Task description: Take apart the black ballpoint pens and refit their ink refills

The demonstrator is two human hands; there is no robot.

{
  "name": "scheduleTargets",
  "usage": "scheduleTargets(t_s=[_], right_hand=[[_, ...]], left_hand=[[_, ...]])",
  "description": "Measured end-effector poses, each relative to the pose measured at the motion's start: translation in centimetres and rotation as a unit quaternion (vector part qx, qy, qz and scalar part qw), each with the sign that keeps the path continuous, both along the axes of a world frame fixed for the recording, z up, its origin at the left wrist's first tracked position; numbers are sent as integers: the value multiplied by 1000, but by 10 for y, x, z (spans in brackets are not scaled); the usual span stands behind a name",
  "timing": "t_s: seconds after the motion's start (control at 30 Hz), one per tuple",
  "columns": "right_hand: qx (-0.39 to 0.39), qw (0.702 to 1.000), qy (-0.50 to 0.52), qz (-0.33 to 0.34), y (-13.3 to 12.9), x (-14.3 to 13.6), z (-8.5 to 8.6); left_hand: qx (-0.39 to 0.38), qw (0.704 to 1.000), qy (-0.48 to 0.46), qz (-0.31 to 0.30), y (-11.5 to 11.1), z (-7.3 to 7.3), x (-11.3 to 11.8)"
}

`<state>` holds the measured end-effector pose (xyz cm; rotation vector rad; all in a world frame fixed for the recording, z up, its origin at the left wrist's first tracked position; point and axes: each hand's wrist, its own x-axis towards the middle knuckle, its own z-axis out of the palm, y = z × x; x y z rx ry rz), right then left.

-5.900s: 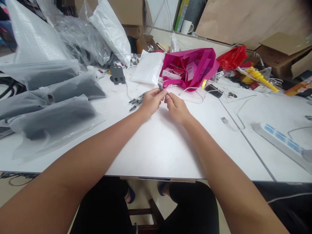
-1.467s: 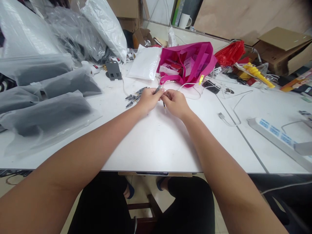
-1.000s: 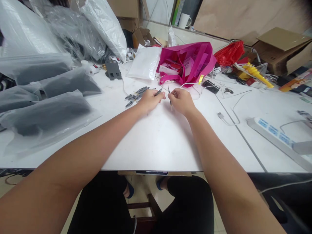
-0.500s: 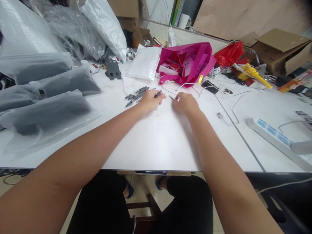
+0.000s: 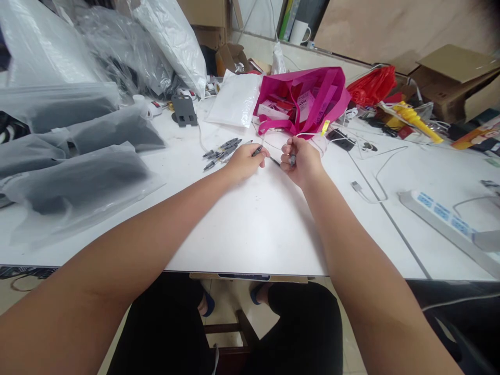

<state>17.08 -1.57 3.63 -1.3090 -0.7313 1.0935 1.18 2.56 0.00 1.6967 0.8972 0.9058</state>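
Several dark, partly clear pens (image 5: 222, 151) lie in a loose group on the white table (image 5: 250, 224), just left of my left hand (image 5: 250, 159). That hand is closed on a dark pen part (image 5: 257, 150) whose tip shows above the fingers. Close by on the right, my right hand (image 5: 299, 159) is raised with curled fingers around a small greyish pen piece (image 5: 292, 160). A thin dark refill (image 5: 275, 161) points from the right hand toward the left one. The two hands are apart.
Behind the hands stand a pink bag (image 5: 302, 104) with boxes inside and a white mailer (image 5: 234, 99). A grey stand (image 5: 185, 110) is at the back left. Wrapped grey packages (image 5: 82, 177) cover the left side. Cables and a power strip (image 5: 441, 213) lie right.
My right hand has turned and its fingers have curled up, showing the greyish piece in it. The left hand has hardly moved. The whole view has shifted slightly.
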Motion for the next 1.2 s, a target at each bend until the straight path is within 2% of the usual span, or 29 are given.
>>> scheduleTargets(t_s=[0.13, 0.27, 0.37, 0.53, 0.63, 0.73, 0.83, 0.97, 1.2], right_hand=[[23, 991, 133, -11, 5, 1, -6], [54, 976, 207, -38, 12, -4, -15], [62, 966, 249, -35, 13, -10, -16], [36, 970, 241, -2, 8, -16, -15], [9, 971, 236, 46, 5, -19, -15], [-5, 968, 241, 66, 4, -23, -15], [-14, 966, 249, 65, 3, -24, -15], [-37, 959, 275, 54, 3, -22, -15], [-29, 949, 314, 7, 5, -18, -13]], left_hand=[[15, 1000, -2, -4, -1, 0, 0], [47, 998, -39, 20, -2, 1, 2], [44, 996, -67, 40, -1, -1, 3], [38, 993, -106, 47, -2, -1, 4], [84, 990, -95, 64, -5, 2, 2], [129, 986, -55, 86, -7, 5, 1], [141, 984, -50, 98, -6, 4, 1], [139, 977, -92, 133, -1, 1, 3], [99, 959, -166, 206, 12, 0, 3]])
